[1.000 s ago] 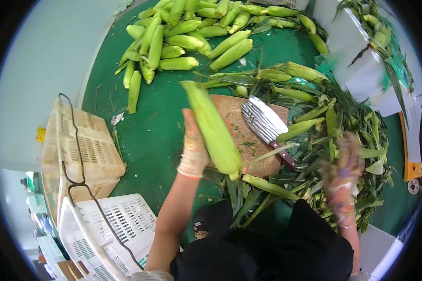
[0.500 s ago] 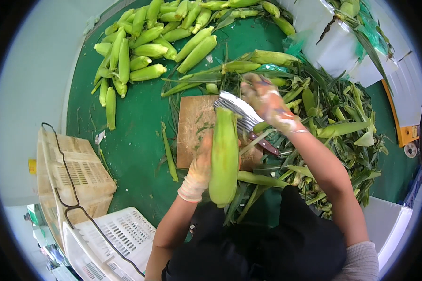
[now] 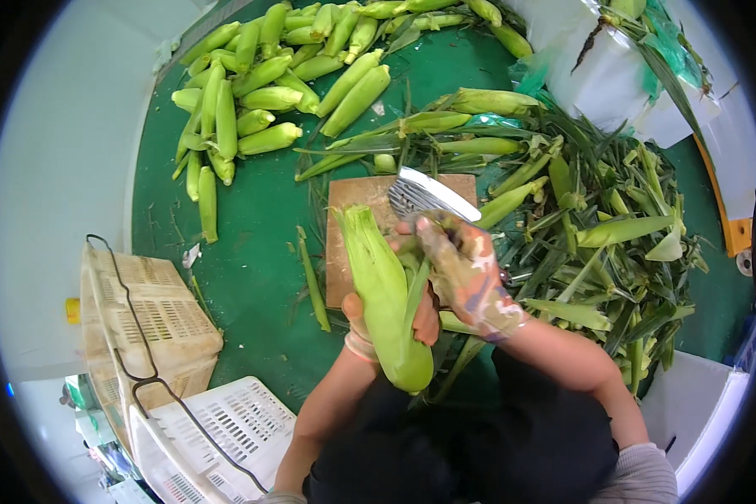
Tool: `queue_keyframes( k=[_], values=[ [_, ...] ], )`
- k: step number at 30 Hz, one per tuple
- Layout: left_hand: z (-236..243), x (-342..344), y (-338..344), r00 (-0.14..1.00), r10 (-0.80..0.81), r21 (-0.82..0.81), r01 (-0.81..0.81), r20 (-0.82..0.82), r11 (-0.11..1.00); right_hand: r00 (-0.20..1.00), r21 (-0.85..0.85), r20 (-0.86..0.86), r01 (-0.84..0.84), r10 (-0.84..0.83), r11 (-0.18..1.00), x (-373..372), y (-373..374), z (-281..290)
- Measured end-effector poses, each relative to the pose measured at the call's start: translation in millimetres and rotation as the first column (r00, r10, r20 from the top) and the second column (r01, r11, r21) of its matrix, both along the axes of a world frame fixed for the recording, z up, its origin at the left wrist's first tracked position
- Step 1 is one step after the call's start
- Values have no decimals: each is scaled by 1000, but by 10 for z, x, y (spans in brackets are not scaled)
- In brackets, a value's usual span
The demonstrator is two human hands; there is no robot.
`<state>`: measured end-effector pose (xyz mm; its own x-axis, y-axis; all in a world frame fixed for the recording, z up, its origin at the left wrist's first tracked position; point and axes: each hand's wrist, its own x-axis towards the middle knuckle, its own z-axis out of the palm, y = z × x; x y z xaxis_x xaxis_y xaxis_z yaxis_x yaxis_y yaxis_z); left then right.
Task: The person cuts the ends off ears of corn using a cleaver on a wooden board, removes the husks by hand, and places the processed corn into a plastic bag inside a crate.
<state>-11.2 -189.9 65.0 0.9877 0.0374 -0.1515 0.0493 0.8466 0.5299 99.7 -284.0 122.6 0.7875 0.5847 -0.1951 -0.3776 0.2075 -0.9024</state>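
Observation:
My left hand point(image 3: 359, 328), in a pale glove, is wrapped around a green ear of corn point(image 3: 382, 307) still in its husk. The ear slants, its cut end pointing up and away and its rounded end near my lap. From its right side a husk leaf point(image 3: 418, 294) stands partly loose. My right hand point(image 3: 475, 281), in a stained patterned glove, has its fingers closed at that leaf's upper end. Behind them a kitchen knife point(image 3: 437, 195) with a broad shiny blade lies on a wooden cutting board point(image 3: 344, 269); my right hand hides most of its handle.
Many husked-in corn ears point(image 3: 265, 97) are piled at the far left of the green table point(image 3: 252, 290). A heap of stripped husks point(image 3: 622, 252) covers the right side. Plastic crates point(image 3: 155, 315) stand at the lower left, white foam boxes point(image 3: 596, 76) at the far right.
My right hand has come down and toward me, from beyond the knife to the ear's side. The ear now tilts left at its top, and one husk leaf has come away from it.

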Motion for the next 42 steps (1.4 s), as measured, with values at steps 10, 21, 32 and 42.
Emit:
queue_keyframes(
  k=[10,21,32,42],
  values=[
    [20,-14,-5,1000,-6,-416,5,0,909,812,-432,525,-2,253,902,-167,-60,-16],
    [-108,43,-39,946,-296,-444,325,134,835,702,-737,527,97,479,669,862,353,-112],
    [-45,1188,1554,868,399,517,-205,-297,831,328,-700,711,236,622,674,1143,-523,-915],
    [-256,3660,1984,839,486,761,-476,244,441,439,-961,266,47,859,274,530,-815,-1328]
  ],
)
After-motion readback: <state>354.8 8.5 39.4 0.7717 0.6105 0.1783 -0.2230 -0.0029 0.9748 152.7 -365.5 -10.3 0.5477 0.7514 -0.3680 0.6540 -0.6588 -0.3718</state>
